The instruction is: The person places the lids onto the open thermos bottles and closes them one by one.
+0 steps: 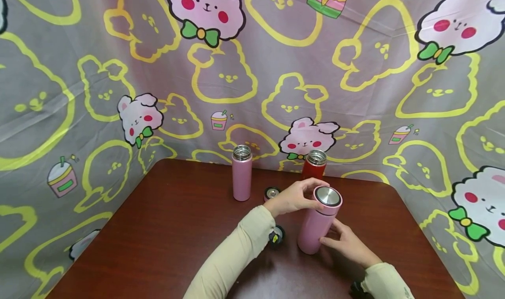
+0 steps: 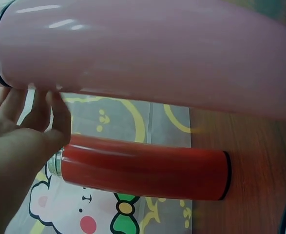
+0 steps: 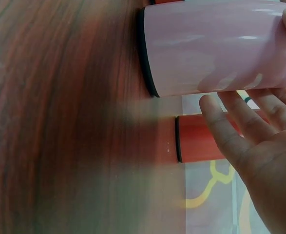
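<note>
A capped pink thermos (image 1: 314, 231) stands slightly tilted between my hands. My left hand (image 1: 293, 199) holds it near the top, thumb and fingers around its steel-topped lid (image 1: 328, 197). In the left wrist view, those fingertips touch beside the dark seam ring. Lower down, my right hand (image 1: 349, 243) grips the body from the right, with the thumb on the near side. The right wrist view shows its spread fingers (image 3: 235, 126) along the pink wall, and the thermos's black base rim. Behind stands a lidless red thermos (image 1: 314, 171), its lower part hidden in the head view.
A second pink thermos (image 1: 242, 178), lidless with a steel neck, stands at the back left. A loose lid (image 1: 272, 193) lies behind my left wrist. By that wrist a round dark item (image 1: 278, 233) is partly covered. Patterned cloth (image 1: 229, 84) surrounds the brown table (image 1: 158, 229).
</note>
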Available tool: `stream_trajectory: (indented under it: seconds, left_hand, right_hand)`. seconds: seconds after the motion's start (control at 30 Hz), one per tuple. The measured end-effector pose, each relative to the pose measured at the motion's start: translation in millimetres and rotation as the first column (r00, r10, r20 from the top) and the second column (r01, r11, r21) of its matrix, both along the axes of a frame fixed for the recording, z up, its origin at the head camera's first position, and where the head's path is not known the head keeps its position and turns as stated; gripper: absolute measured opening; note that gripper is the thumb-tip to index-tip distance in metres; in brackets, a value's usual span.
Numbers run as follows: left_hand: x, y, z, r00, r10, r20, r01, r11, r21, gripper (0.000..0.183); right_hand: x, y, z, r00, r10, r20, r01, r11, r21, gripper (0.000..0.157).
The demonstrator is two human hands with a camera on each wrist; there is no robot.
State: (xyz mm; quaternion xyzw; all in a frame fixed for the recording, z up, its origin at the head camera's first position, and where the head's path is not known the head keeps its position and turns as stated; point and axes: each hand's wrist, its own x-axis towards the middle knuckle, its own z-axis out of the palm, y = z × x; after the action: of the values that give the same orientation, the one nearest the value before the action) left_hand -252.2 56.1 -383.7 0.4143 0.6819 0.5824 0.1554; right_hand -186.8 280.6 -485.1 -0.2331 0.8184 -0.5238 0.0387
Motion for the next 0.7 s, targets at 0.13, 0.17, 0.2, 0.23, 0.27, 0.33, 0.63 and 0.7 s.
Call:
stream_trajectory:
  seconds: [0.13, 0.17, 0.2, 0.23, 0.27, 0.33, 0.63, 0.7]
  left_hand:
    - [-3.8, -0.9, 0.4, 1.0, -0.029, -0.004, 0.029, 0.999, -0.015, 0.05]
    - [-4.4, -1.1, 0.3, 0.999, -0.033, 0.002, 0.033, 0.999, -0.018, 0.05]
    - [-5.1, -1.3, 0.2, 0.999, -0.036, 0.008, 0.036, 0.999, -0.022, 0.05]
    - [-5.6, -1.2, -0.1, 0.999, -0.043, 0.02, 0.043, 0.999, -0.021, 0.05]
    - [-6.1, -1.1, -0.4, 0.998, -0.049, 0.03, 0.049, 0.999, -0.02, 0.05]
    - [-6.9, -0.8, -0.8, 0.997, -0.057, 0.042, 0.057, 0.998, -0.016, 0.051]
    - [-7.2, -0.7, -3.6, 0.994, -0.088, 0.067, 0.088, 0.996, 0.002, 0.051]
    - [-6.5, -1.2, -4.9, 0.995, -0.082, 0.053, 0.082, 0.997, -0.004, 0.051]
  right_hand:
    - [-1.0, 0.3, 1.7, 1.0, 0.02, 0.008, -0.02, 1.0, 0.003, 0.059]
    - [-1.1, 0.3, 2.1, 1.0, 0.022, 0.008, -0.022, 1.0, 0.001, 0.059]
    - [-1.2, 0.3, 2.5, 1.0, 0.025, 0.009, -0.025, 1.0, -0.002, 0.059]
    - [-1.1, 0.4, 2.6, 1.0, 0.03, 0.009, -0.029, 1.0, -0.003, 0.059]
    - [-0.9, 0.3, 3.0, 0.999, 0.033, 0.006, -0.033, 0.999, -0.004, 0.059]
    - [-0.5, 0.0, 3.3, 0.999, 0.036, 0.006, -0.036, 0.999, -0.014, 0.058]
    - [-1.3, 1.3, 0.4, 0.999, 0.036, -0.026, -0.036, 0.999, -0.011, 0.056]
    - [-1.4, 1.9, -0.7, 0.999, 0.024, -0.026, -0.024, 1.0, -0.001, 0.057]
